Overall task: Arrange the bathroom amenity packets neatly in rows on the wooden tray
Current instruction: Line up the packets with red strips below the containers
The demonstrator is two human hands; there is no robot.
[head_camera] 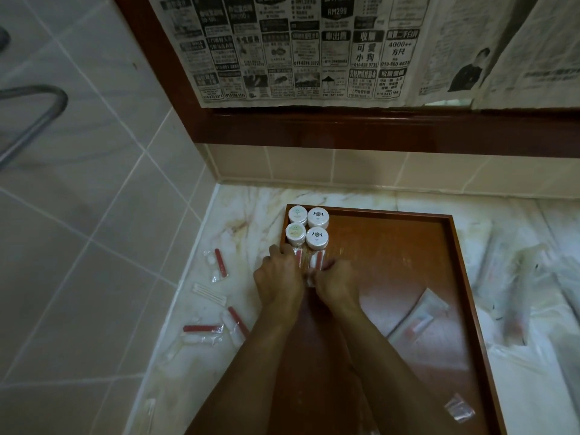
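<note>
A brown wooden tray lies on the marble counter. Several round white amenity packs stand in two rows at its far left corner. Just below them lie two clear packets with red strips, a left packet and a right packet, side by side on the tray. My left hand presses on the left one and my right hand pinches the right one's near end. A long white packet lies at an angle on the tray's right part.
More clear packets with red strips and cotton buds are scattered on the counter left of the tray. Blurred plastic-wrapped packets lie to the right. A small clear packet rests on the tray's near right rim. Tiled wall stands left, newspaper-covered mirror behind.
</note>
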